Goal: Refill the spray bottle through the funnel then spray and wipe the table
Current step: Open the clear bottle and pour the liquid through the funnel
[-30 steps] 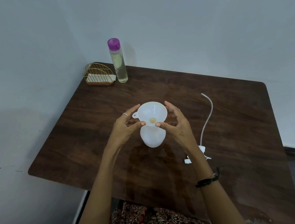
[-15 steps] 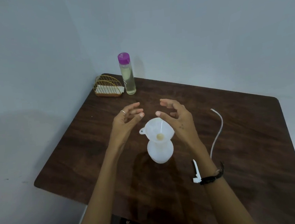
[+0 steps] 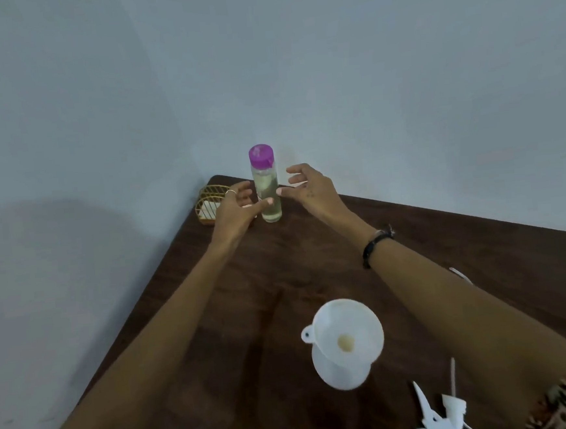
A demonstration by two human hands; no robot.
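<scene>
A white funnel [image 3: 348, 334] sits in the neck of the white spray bottle [image 3: 338, 374], which stands near the front of the brown table [image 3: 312, 266]. The bottle's white trigger head [image 3: 439, 415] with its dip tube lies to the right of it. At the far corner stands a clear refill bottle [image 3: 266, 195] with a purple cap and pale liquid. My left hand [image 3: 237, 207] and my right hand [image 3: 310, 188] reach out on either side of that bottle, fingers spread and loosely curved. Neither hand holds it; the left thumb tip is just in front of it.
A gold wire holder [image 3: 208, 203] with a white cloth inside stands at the far left corner, partly behind my left hand. Grey walls close the table's far and left sides. The table edge runs diagonally at the left.
Both hands let go of the funnel, left it in the spray bottle, and reached forward to the refill bottle at the far corner. The view tilted up.
</scene>
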